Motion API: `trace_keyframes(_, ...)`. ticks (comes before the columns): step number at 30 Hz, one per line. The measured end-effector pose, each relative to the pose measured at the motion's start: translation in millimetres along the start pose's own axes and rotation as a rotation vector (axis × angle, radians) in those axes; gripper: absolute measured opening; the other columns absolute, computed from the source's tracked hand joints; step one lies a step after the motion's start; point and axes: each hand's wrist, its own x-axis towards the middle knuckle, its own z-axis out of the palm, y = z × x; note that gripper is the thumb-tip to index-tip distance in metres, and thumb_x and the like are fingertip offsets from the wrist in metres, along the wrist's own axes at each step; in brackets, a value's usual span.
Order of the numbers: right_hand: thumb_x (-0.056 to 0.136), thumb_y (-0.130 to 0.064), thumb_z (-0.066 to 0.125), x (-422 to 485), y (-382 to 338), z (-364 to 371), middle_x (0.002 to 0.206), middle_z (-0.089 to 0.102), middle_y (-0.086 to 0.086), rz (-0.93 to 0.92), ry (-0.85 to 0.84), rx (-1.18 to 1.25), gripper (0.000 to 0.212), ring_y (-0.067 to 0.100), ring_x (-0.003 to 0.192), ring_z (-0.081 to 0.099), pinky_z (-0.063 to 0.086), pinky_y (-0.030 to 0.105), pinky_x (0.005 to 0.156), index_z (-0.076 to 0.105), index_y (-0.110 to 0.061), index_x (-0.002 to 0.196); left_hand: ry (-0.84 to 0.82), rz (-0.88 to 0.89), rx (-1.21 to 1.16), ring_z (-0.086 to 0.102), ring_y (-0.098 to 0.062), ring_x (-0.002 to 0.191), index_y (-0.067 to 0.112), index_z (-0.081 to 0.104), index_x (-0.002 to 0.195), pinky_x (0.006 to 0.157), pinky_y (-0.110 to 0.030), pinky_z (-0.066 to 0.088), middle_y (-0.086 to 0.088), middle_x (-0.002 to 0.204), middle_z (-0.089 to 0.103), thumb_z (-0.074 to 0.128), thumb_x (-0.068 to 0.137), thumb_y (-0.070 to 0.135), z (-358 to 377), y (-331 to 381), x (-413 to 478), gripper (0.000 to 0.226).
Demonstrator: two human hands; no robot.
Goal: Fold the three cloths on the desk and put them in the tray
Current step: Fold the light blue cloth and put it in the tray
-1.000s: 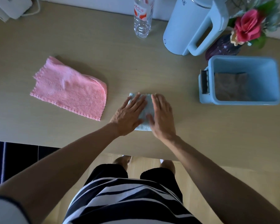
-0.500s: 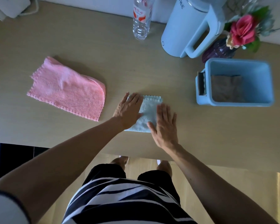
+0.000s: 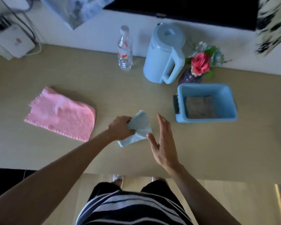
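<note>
Right grip (image 3: 164,143) is off the cloth now, fingers straight, holding nothing, just beside it. Left grip (image 3: 122,128), flat a second ago, now curls round the small folded light-blue terry cloth (image 3: 139,125) and tips its far edge up; the near corner looks to rest on the beige counter (image 3: 104,88). Pressing is over, I judge; the carry comes next. Farther left, the pink scallop-edged cloth (image 3: 62,114) lies loosely doubled. Farther right, the light-blue rectangular plastic tray (image 3: 230,118) holds a folded brown cloth (image 3: 199,107).
</note>
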Motion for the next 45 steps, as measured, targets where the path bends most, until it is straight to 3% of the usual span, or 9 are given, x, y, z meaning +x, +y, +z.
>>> trace_keyframes(3,0.097,-0.034,0.059,17,-5,-36,0.155,0.039,0.012,-0.047,0.115,0.084,0.07,0.013,0.145,0.033,0.025,0.023,0.119,0.028,-0.009,0.155,0.114,0.046,-0.295,0.061,-0.025,0.075,0.01,0.066,0.096,0.068,-0.041,0.051,-0.012,0.088,0.07,0.07,0.062,0.038,-21,33,-15,0.045)
trace_keyframes(8,0.094,-0.015,0.068,47,13,-98,0.152,0.04,0.012,0.091,0.17,0.388,0.077,0.022,0.14,0.042,0.035,0.038,0.116,0.024,-0.01,0.156,0.201,0.184,-0.951,0.068,-0.013,0.09,0.02,0.062,0.119,0.076,-0.031,0.058,-0.006,0.106,0.073,0.077,0.074,0.016,-41,118,-31,0.048)
trace_keyframes(11,0.093,0.003,0.063,64,25,-135,0.131,0.064,0.009,0.3,0.123,0.791,0.069,0.01,0.115,0.063,0.052,0.03,0.095,0.032,-0.015,0.151,0.181,0.247,-1.102,0.066,-0.021,0.103,0.014,0.056,0.129,0.087,-0.037,0.059,-0.017,0.121,0.068,0.074,0.078,0.016,-36,169,-25,0.054)
trace_keyframes(16,0.085,0.007,0.068,74,67,-192,0.087,0.073,-0.005,0.289,0.194,0.782,0.049,0.005,0.075,0.068,0.055,0.026,0.064,0.047,-0.022,0.117,0.238,0.191,-1.171,0.068,-0.019,0.096,0.013,0.06,0.12,0.089,-0.044,0.058,-0.01,0.112,0.072,0.074,0.079,0.021,-11,228,-2,0.044)
trace_keyframes(20,0.079,-0.009,0.067,91,98,-232,0.079,0.065,-0.008,0.265,0.221,0.651,0.038,0.008,0.067,0.06,0.049,0.027,0.06,0.04,-0.034,0.091,0.37,0.142,-0.983,0.068,-0.015,0.079,0.028,0.051,0.11,0.071,-0.034,0.056,0.003,0.099,0.073,0.072,0.077,0.029,12,253,23,0.039)
trace_keyframes(25,0.086,-0.005,0.061,125,133,-262,0.067,0.05,-0.016,0.219,0.099,0.335,0.035,0.011,0.063,0.043,0.034,0.032,0.062,0.049,-0.035,0.072,0.445,0.31,-0.619,0.068,-0.023,0.069,0.032,0.049,0.12,0.057,-0.024,0.054,0.006,0.102,0.065,0.063,0.082,0.007,31,271,56,0.048)
trace_keyframes(32,0.076,-0.008,0.074,150,162,-261,0.109,0.071,0.004,0.356,-0.216,0.076,0.039,0.026,0.085,0.067,0.056,0.039,0.079,0.07,-0.029,0.109,0.322,0.152,-0.341,0.059,-0.018,0.075,0.018,0.068,0.113,0.065,-0.015,0.044,-0.007,0.112,0.064,0.068,0.079,0.008,55,272,97,0.036)
trace_keyframes(36,0.074,-0.001,0.072,158,170,-246,0.122,0.064,0.007,0.31,-0.332,-0.246,0.053,0.02,0.091,0.063,0.047,0.027,0.068,0.068,-0.02,0.123,0.194,0.087,-0.21,0.063,-0.028,0.096,0.017,0.064,0.119,0.084,-0.033,0.051,-0.01,0.118,0.064,0.078,0.077,0.017,71,267,109,0.044)
trace_keyframes(45,0.092,0.002,0.053,164,188,-204,0.15,0.032,0.024,0.235,-0.448,-0.68,0.051,0.041,0.119,0.058,0.049,0.043,0.097,0.046,-0.003,0.143,0.072,-0.005,-0.116,0.059,-0.032,0.114,0.019,0.062,0.126,0.092,-0.033,0.047,-0.011,0.132,0.055,0.083,0.072,0.016,96,266,134,0.057)
